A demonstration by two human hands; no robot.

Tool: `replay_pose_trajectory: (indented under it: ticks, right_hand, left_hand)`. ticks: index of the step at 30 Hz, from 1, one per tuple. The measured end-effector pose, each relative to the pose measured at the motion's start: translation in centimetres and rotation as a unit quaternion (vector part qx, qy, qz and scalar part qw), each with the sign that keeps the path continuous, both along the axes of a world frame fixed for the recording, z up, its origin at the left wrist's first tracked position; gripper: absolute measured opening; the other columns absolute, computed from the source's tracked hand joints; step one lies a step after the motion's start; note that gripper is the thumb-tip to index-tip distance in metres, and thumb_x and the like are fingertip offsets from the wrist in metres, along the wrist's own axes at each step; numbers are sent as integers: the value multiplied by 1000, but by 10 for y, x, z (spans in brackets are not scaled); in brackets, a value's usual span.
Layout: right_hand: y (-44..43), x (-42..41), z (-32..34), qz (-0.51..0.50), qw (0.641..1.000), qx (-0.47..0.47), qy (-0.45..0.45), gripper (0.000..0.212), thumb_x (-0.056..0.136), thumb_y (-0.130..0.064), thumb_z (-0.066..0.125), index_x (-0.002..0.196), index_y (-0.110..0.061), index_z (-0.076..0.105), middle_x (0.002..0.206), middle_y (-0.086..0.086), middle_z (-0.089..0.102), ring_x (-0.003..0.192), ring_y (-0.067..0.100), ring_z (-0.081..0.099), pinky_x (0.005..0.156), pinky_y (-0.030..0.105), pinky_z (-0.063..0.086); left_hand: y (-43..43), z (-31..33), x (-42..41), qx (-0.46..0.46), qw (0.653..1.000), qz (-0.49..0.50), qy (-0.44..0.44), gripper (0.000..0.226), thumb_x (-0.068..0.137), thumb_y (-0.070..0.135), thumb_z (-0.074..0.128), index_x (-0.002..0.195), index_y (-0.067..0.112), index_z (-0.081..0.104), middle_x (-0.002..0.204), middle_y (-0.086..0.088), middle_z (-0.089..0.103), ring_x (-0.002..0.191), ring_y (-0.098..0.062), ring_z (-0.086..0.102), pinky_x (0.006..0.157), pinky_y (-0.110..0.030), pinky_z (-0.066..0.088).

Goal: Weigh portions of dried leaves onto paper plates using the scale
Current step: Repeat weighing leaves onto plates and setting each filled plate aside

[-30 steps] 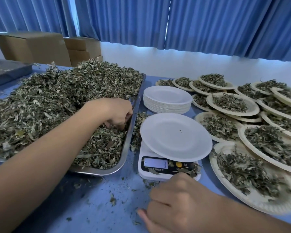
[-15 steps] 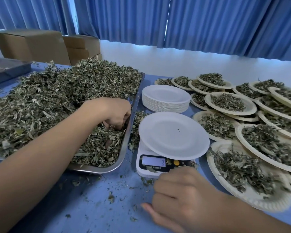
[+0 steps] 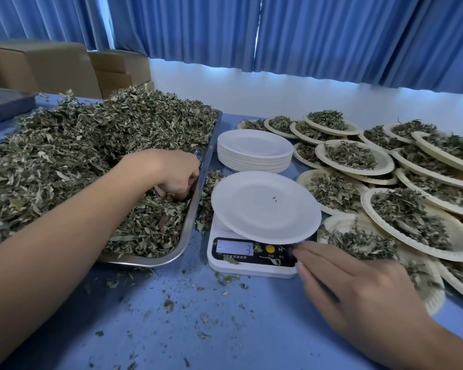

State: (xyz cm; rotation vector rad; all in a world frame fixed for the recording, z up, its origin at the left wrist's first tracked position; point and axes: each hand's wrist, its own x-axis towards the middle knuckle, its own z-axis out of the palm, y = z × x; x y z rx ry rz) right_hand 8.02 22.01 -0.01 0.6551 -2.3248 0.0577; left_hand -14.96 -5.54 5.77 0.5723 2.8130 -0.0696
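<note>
The tray [image 3: 145, 261] at ten o'clock carries one heap of dried leaves [image 3: 78, 145], and my left hand [image 3: 171, 172] stays buried at its near edge, fingers curled round a clutch of them. At two o'clock lie filled plates [image 3: 388, 162], at least a dozen, too overlapped for an exact count. At twelve sits one stack [image 3: 254, 148] of blanks. One empty plate [image 3: 265, 206] rests on the one scale [image 3: 251, 268], dead centre. The change is my right hand [image 3: 358, 284]. A second ago it was a fist at five o'clock; now its fingers [image 3: 313, 256] lie straight, reaching the scale's buttons, probably to zero it before I add leaves.
</note>
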Motion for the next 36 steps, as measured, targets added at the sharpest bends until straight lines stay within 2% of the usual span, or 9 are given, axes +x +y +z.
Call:
replay_pose_trajectory:
  ticks: [5,8,11,16,20,22,25,31,36]
  right_hand:
    - [-7,-1,-1,-2,999,-13,-47,33,98,-33,51,103,-19,80,113,-9,76,80,16,77,45,36,58]
    - [-8,-5,1,4,999,4,-51,35,100,-31,47,93,-17,79,105,-7,77,66,26,74,39,38,54]
    - [-9,-3,-1,14,999,28,-33,35,97,-29,50,96,-13,81,109,1,78,52,23,70,34,35,50]
    - [-4,0,2,19,999,2,-42,33,95,-31,53,104,-19,82,116,-7,74,65,12,76,40,28,54]
    - [-8,1,3,20,1000,19,5,27,96,-29,59,103,-17,82,121,-6,73,43,13,61,37,25,48]
    - [-12,2,3,58,998,10,19,24,97,-27,62,101,-18,83,118,-5,75,44,11,59,40,23,48]
    - [-24,1,2,118,993,15,5,21,97,-31,65,93,-22,83,109,-9,77,49,7,57,44,19,46]
    - [-44,-16,2,155,986,67,-12,22,99,-33,64,93,-19,81,109,-4,77,50,14,58,43,27,47]
    - [-51,-21,4,146,987,61,-4,22,99,-27,64,92,-14,80,104,1,76,54,17,61,43,32,49]
  left_hand:
    - [0,0,0,-1,1000,4,-1,12,82,4,71,80,12,62,79,-7,62,47,-17,64,43,-24,45]
    - [0,0,1,8,1000,8,-3,14,81,2,69,76,12,60,77,-7,61,46,-17,63,42,-23,45]
    - [1,1,3,7,1000,10,-3,15,82,2,69,76,12,60,78,-7,61,45,-15,62,41,-22,44]
    - [0,4,4,11,1000,12,-1,19,82,0,69,74,12,57,80,-6,60,52,-19,63,44,-22,45]
    - [0,12,6,34,999,16,0,22,81,-3,69,73,13,55,67,-3,58,45,-14,56,42,-20,45]
    - [-1,17,9,34,999,15,10,17,82,0,70,77,12,59,60,2,57,45,-13,56,43,-21,46]
    - [1,26,16,36,998,11,48,7,83,5,73,86,10,69,80,1,68,65,-15,64,54,-23,48]
    - [13,38,26,161,978,-14,130,12,78,9,77,83,17,70,84,2,67,77,-16,62,63,-26,45]
    - [29,41,42,307,939,-78,136,12,79,15,81,86,20,72,80,8,69,67,1,60,62,-14,46]
